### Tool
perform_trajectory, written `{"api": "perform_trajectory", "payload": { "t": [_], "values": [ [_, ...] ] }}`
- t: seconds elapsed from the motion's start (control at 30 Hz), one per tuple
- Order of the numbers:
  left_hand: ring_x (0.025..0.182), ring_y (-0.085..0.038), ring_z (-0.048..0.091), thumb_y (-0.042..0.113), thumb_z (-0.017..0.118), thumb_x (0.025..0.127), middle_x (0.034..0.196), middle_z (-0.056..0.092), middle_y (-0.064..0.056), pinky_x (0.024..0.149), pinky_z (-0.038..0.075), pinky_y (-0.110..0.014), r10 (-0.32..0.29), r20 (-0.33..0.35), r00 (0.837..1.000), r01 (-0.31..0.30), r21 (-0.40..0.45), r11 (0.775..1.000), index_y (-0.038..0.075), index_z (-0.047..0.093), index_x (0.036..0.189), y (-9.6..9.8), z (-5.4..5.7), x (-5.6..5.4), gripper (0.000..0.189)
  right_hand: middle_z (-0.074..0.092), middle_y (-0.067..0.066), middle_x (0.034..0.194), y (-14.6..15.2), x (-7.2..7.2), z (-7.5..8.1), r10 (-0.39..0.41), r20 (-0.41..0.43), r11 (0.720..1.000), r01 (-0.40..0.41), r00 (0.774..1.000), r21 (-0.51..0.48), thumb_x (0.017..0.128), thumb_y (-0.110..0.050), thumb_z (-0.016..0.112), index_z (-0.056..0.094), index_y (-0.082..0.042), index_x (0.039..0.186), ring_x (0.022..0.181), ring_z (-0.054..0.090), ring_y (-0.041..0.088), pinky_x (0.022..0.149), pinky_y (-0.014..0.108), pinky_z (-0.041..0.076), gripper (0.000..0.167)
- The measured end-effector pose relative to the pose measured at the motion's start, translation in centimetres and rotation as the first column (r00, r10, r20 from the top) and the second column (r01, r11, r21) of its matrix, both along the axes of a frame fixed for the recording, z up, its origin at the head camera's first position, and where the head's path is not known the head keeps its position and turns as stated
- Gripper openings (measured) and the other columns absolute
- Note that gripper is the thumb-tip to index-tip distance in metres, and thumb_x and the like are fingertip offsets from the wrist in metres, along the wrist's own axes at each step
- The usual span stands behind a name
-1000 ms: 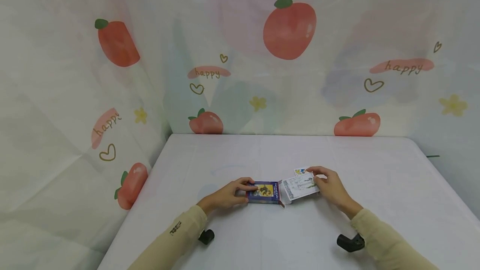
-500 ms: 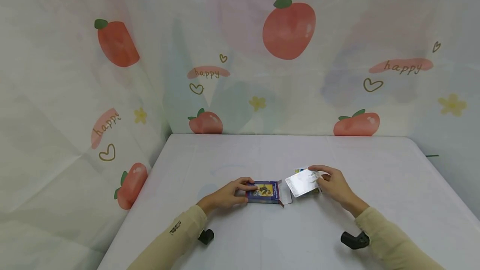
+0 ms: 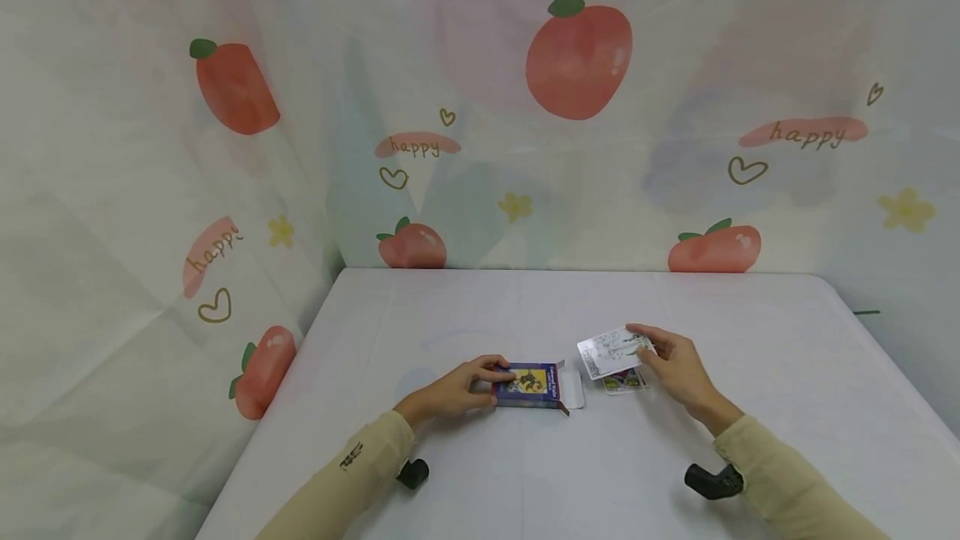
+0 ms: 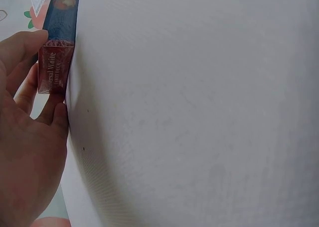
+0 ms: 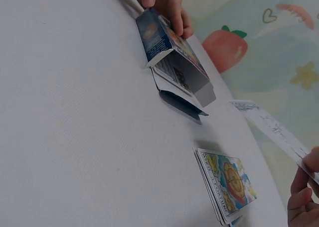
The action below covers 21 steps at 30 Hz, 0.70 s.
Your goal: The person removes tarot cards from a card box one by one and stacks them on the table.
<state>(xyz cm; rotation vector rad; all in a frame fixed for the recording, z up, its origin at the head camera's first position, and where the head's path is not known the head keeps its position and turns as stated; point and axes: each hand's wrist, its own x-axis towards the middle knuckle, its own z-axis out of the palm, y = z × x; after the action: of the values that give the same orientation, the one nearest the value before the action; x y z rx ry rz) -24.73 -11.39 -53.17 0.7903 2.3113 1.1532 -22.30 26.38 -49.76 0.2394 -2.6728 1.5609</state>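
Note:
My left hand (image 3: 453, 387) grips the closed end of a blue tarot card box (image 3: 528, 382), which lies flat on the table. In the right wrist view the box's near end stands open, with printed cards (image 5: 172, 75) inside. My right hand (image 3: 681, 375) pinches a thin white card (image 3: 609, 354) with a line drawing by its right edge, between thumb and fingers. The card is raised and tilted over a small stack of colourful tarot cards (image 5: 230, 182) on the table. "Wheel of Fortune" is the top one. The head view shows only the stack's front part.
A white cloth covers the table (image 3: 517, 307). Behind it hangs a printed backdrop (image 3: 480, 107) with fruit and hearts. Black wrist-worn devices, a left one (image 3: 413, 473) and a right one (image 3: 712, 482), sit by the sleeves.
My right hand has carried the white card away from the box's flap, rightward and back, uncovering the flap and the front of the card stack. The left hand and the box have stayed still.

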Motion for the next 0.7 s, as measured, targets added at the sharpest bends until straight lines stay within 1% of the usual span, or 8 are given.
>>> {"api": "perform_trajectory", "payload": {
  "t": [0.07, 0.1, 0.13, 0.2, 0.3, 0.33, 0.43, 0.7],
  "values": [
    [0.152, -0.022, 0.028, 0.011, 0.065, 0.097, 0.155, 0.041, 0.003, 0.126, 0.024, -0.052, 0.001, 0.000, 1.000, -0.001, 0.001, 1.000, 0.023, 0.058, 0.144, 0.00, 0.05, 0.00, 0.049, 0.044, 0.027, 0.154, 0.00, 0.09, 0.09, -0.013, -0.001, 1.000, 0.013, 1.000, 0.010, 0.103, -0.007, 0.051, 0.050, 0.002, 0.146, 0.145, 0.038, 0.038, 0.091, -0.004, 0.029, 0.044],
    [0.152, -0.022, 0.028, 0.010, 0.065, 0.097, 0.155, 0.041, 0.003, 0.126, 0.024, -0.051, 0.000, 0.000, 1.000, 0.000, 0.000, 1.000, 0.023, 0.058, 0.144, 0.00, 0.06, 0.02, 0.049, 0.044, 0.026, 0.154, 0.02, 0.12, 0.11, -0.026, -0.002, 1.000, 0.026, 1.000, 0.013, 0.103, -0.008, 0.051, 0.051, 0.002, 0.146, 0.145, 0.040, 0.029, 0.090, -0.004, 0.029, 0.044],
    [0.152, -0.021, 0.028, 0.010, 0.065, 0.096, 0.155, 0.041, 0.003, 0.126, 0.024, -0.051, 0.000, -0.001, 1.000, 0.000, 0.000, 1.000, 0.023, 0.058, 0.144, 0.00, 0.06, 0.03, 0.050, 0.046, 0.026, 0.153, 0.01, 0.12, 0.13, -0.037, -0.004, 0.999, 0.037, 0.999, 0.006, 0.103, -0.008, 0.051, 0.051, 0.002, 0.146, 0.135, 0.051, 0.022, 0.085, -0.001, 0.035, 0.044],
    [0.152, -0.021, 0.029, 0.010, 0.065, 0.096, 0.155, 0.041, 0.003, 0.126, 0.024, -0.051, 0.000, -0.003, 1.000, 0.000, 0.001, 1.000, 0.023, 0.058, 0.144, 0.00, 0.06, 0.02, 0.050, 0.046, 0.029, 0.151, -0.03, 0.11, 0.21, -0.056, -0.010, 0.998, 0.056, 0.998, -0.011, 0.102, -0.007, 0.052, 0.050, 0.003, 0.146, 0.112, 0.059, 0.007, 0.078, 0.005, 0.043, 0.045],
    [0.151, -0.021, 0.029, 0.010, 0.065, 0.096, 0.154, 0.041, 0.003, 0.125, 0.024, -0.052, -0.002, -0.003, 1.000, 0.002, 0.005, 1.000, 0.022, 0.058, 0.144, 0.02, 0.07, 0.04, 0.050, 0.046, 0.034, 0.148, -0.07, -0.01, 0.33, -0.081, -0.010, 0.996, 0.081, 0.997, -0.042, 0.098, -0.002, 0.054, 0.046, 0.005, 0.148, 0.083, 0.056, -0.007, 0.067, 0.013, 0.050, 0.051],
    [0.151, -0.021, 0.029, 0.010, 0.065, 0.096, 0.154, 0.041, 0.003, 0.125, 0.024, -0.052, -0.001, -0.003, 1.000, 0.001, 0.007, 1.000, 0.022, 0.058, 0.144, 0.03, 0.05, 0.02, 0.050, 0.046, 0.035, 0.146, -0.10, -0.05, 0.39, -0.086, -0.009, 0.995, 0.086, 0.996, -0.054, 0.096, 0.000, 0.054, 0.045, 0.006, 0.148, 0.076, 0.056, -0.005, 0.064, 0.016, 0.052, 0.053],
    [0.151, -0.021, 0.029, 0.010, 0.065, 0.096, 0.154, 0.041, 0.003, 0.125, 0.024, -0.051, -0.004, -0.003, 1.000, 0.004, 0.011, 1.000, 0.022, 0.058, 0.144, 0.05, 0.08, 0.03, 0.050, 0.045, 0.037, 0.146, -0.08, -0.14, 0.42, -0.089, -0.006, 0.994, 0.089, 0.996, -0.068, 0.093, 0.003, 0.055, 0.041, 0.007, 0.150, 0.079, 0.060, -0.003, 0.068, 0.017, 0.055, 0.058],
    [0.152, -0.025, 0.029, 0.010, 0.064, 0.097, 0.155, 0.041, 0.000, 0.125, 0.023, -0.055, -0.006, -0.005, 1.000, 0.006, 0.011, 1.000, 0.019, 0.058, 0.144, 0.14, 0.13, 0.09, 0.049, 0.042, 0.036, 0.149, 0.09, -0.38, 0.09, -0.101, -0.008, 0.986, 0.099, 0.995, -0.133, 0.089, 0.010, 0.054, 0.035, 0.003, 0.153, 0.062, 0.056, 0.002, 0.061, 0.020, 0.054, 0.067]
  ]
}}
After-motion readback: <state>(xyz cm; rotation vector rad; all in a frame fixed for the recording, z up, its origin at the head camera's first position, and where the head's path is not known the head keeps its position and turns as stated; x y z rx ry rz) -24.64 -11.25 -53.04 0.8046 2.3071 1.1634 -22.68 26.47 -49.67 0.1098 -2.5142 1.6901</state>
